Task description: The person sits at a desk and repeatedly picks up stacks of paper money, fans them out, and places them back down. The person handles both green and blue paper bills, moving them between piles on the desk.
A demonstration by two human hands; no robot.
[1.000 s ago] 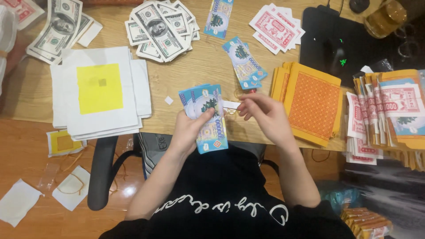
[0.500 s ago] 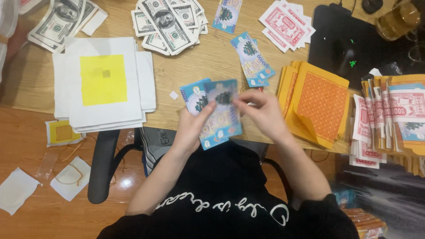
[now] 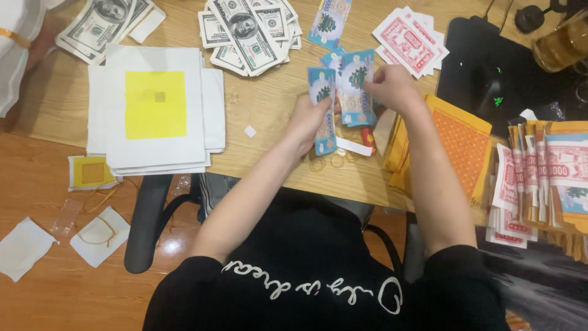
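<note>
Your left hand (image 3: 309,119) is clamped on a stack of blue notes (image 3: 323,110), just above the desk edge. Your right hand (image 3: 392,86) pinches another blue sheaf (image 3: 358,86) beside it. Sorted piles lie beyond your hands: grey bills (image 3: 248,30), red notes (image 3: 410,37). Loose rubber bands (image 3: 327,162) under your left hand suggest bundling remains.

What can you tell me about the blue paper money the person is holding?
The blue paper notes are thin printed slips, blue and white with a green tree-like picture. They form a small fanned stack, held upright above the wooden table. The left hand grips the lower notes, while the right hand pinches one at the top. More of them lie on the table behind.
</note>
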